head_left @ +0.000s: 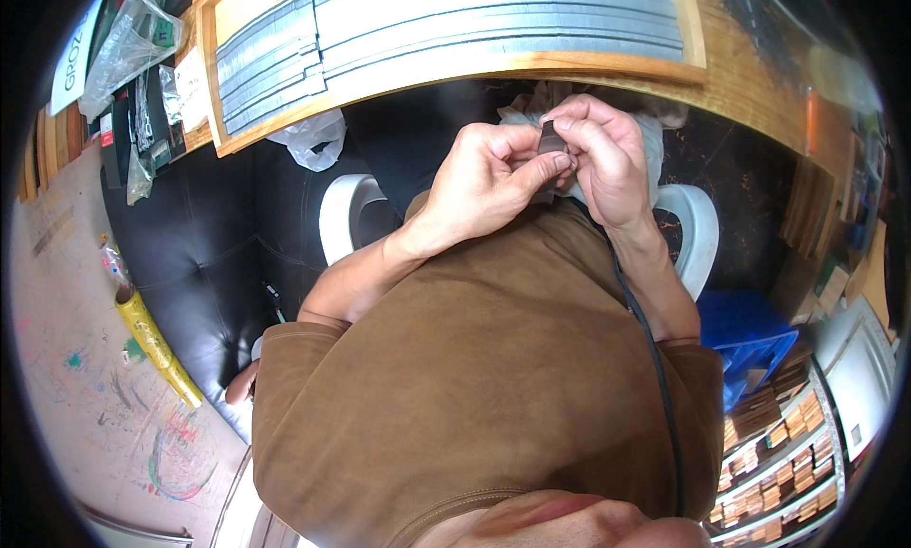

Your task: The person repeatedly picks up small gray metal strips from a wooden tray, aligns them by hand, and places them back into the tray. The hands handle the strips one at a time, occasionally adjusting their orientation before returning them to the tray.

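Above my lap, close to the wooden bench edge, both hands come together around a small dark brown, flat piece (551, 138). My left hand (479, 180) is closed, its thumb and forefinger pinching the lower part of the piece. My right hand (607, 159) is closed too, with thumb and fingertips at the piece's upper right side. The fingers cover much of it, so its exact kind cannot be made out. Just beyond the hands lies a wooden-framed tray (607, 66) holding rows of long, thin grey strips.
White chair arms (342, 216) flank me. A black padded surface (199, 225) and a yellow tube (157, 347) are at left. Plastic bags (318, 138) hang below the bench. To the right are a blue crate (750, 334) and a rack (792, 453) of small brown blocks.
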The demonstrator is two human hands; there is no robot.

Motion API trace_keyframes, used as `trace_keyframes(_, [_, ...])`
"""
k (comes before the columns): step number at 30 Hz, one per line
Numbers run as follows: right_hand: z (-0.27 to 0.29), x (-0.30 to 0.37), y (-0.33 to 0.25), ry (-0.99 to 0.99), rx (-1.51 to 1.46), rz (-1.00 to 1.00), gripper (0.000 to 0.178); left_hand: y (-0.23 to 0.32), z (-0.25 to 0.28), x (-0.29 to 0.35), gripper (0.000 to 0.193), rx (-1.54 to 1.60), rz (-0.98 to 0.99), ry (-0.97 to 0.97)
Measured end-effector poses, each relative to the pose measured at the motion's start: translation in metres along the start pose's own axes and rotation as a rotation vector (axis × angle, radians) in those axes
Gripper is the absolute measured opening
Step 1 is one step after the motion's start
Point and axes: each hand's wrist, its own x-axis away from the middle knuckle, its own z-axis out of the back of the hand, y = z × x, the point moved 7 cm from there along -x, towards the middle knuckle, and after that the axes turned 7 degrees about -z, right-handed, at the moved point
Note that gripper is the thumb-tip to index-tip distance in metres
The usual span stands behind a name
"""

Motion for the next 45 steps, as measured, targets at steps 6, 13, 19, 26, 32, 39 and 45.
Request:
trace_keyframes(6, [-0.002,-0.001,0.0,-0.001,0.015,-0.036,0.015,0.009,0.001,-0.005,0.012,0.078,0.069,-0.09])
trace_keyframes(13, [-0.005,-0.003,-0.007,-0.085,-0.035,-0.036,0.019,0.009,0.005,-0.009,0.013,0.239,0.171,-0.111])
trace_keyframes(19, [-0.009,-0.01,-0.007,-0.111,-0.17,-0.089,0.017,0.008,0.014,-0.021,0.018,0.377,0.231,-0.146])
trace_keyframes(26, [-0.007,-0.011,-0.009,-0.064,-0.163,-0.11,0.014,0.005,0.01,-0.021,0.019,0.466,0.232,-0.118])
trace_keyframes(32, [-0.004,-0.015,-0.008,-0.032,-0.07,-0.027,0.015,0.003,0.017,-0.021,0.016,0.285,0.224,-0.113])
trace_keyframes(39, [-0.009,-0.008,-0.01,-0.01,0.076,0.01,0.021,0.013,0.012,-0.012,0.013,0.184,0.067,-0.047])
trace_keyframes(45, [-0.01,-0.007,-0.007,-0.101,-0.061,-0.054,0.021,0.008,0.01,-0.012,0.018,0.284,0.214,-0.081])
